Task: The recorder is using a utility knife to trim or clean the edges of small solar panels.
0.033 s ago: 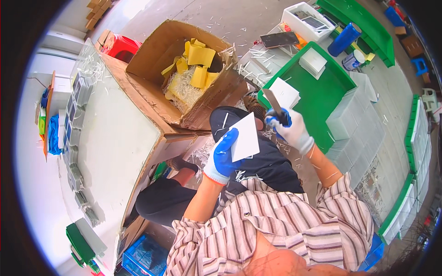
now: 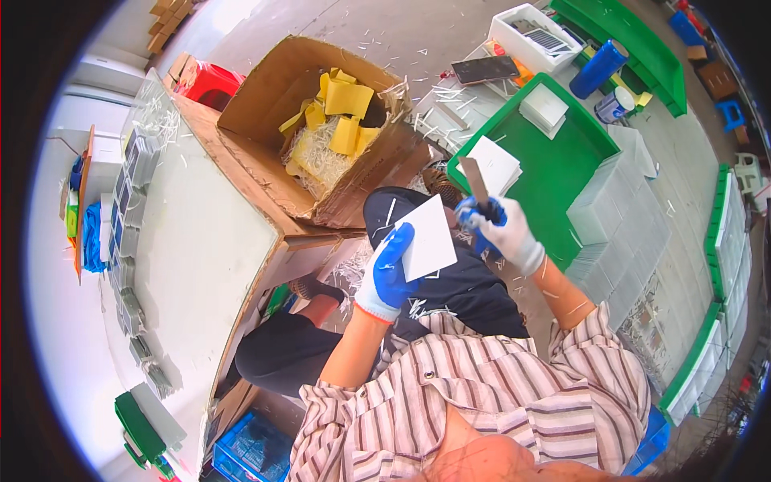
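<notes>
My left hand (image 2: 388,273), in a blue-and-white coated glove, is closed on one edge of a thin white square sheet (image 2: 429,238) above my lap. The sheet is tilted, with its flat face upward. To its right, my right hand (image 2: 502,229), gloved alike, grips a flat metal blade (image 2: 474,178) by its dark end, and the blade points up and away from me. Blade and sheet are apart. Just beyond the blade, a stack of white squares (image 2: 491,165) lies at the near left corner of a green tray (image 2: 562,189); a smaller white stack (image 2: 544,111) sits farther in.
A cardboard box (image 2: 265,88) with yellow pieces and white shreds stands ahead. A white table (image 2: 209,233) is at left. On the right are translucent stacked blocks (image 2: 618,201), a blue cylinder (image 2: 599,69), a can (image 2: 615,104), a dark phone-like slab (image 2: 486,70) and a white bin (image 2: 534,36).
My right hand has shifted slightly left with the blade, which now stands more upright. The white sheet has turned a little in my left hand.
</notes>
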Motion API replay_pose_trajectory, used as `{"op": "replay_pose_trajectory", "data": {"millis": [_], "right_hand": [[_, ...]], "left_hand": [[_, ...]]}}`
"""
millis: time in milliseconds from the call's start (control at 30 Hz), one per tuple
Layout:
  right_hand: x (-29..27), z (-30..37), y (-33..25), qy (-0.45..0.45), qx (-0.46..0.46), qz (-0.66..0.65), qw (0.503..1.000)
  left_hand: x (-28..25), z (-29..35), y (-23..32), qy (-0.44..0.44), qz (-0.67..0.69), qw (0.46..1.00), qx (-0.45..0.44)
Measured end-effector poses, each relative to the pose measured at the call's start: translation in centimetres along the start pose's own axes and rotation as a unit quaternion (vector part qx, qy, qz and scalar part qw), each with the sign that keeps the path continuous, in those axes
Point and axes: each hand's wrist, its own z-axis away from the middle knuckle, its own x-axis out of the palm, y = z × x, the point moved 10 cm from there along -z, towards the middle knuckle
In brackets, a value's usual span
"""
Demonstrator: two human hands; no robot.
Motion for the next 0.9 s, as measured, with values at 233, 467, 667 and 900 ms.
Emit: {"op": "replay_pose_trajectory", "data": {"millis": [233, 467, 667, 900], "right_hand": [[-4.1, -3.0, 1.6, 0.043, 0.063, 0.012, 0.997], [-12.2, -9.5, 3.8, -0.027, 0.144, 0.225, 0.963], [-11.2, -7.8, -1.1, 0.113, 0.006, 0.566, 0.817], [2.1, -3.1, -0.4, 0.022, -0.054, 0.056, 0.997]], "left_hand": [[-2.5, -2.6, 1.6, 0.071, -0.289, 0.944, 0.146], [-3.0, -1.5, -0.4, 0.025, -0.308, 0.949, 0.067], [-3.6, -1.3, -0.3, 0.056, -0.279, 0.957, 0.049], [-1.8, -6.5, -5.1, -0.058, -0.288, 0.955, -0.038]]}}
